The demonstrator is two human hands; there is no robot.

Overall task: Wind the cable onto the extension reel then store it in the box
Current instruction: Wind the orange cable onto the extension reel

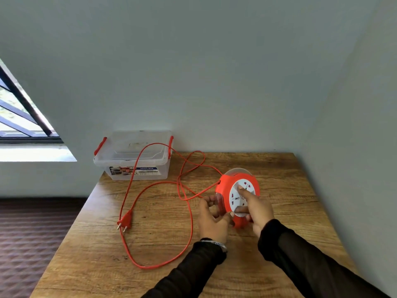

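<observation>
An orange extension reel (225, 186) with a white socket face stands upright on the wooden table (279, 190). My left hand (212, 220) grips its clear left side and lower edge. My right hand (255, 209) rests on the white socket face, index finger pressed onto it. The orange cable (189, 233) leaves the reel's left side and lies unwound in loose loops across the table. One loop drapes over the box. The two-pin plug (125, 220) lies flat at the left. The clear plastic box (133, 157) with red latches sits lidded at the far left corner.
A pale wall runs close behind and to the right of the table. The table's left edge drops to a dark patterned floor (32, 233). A barred window (19, 112) is at far left.
</observation>
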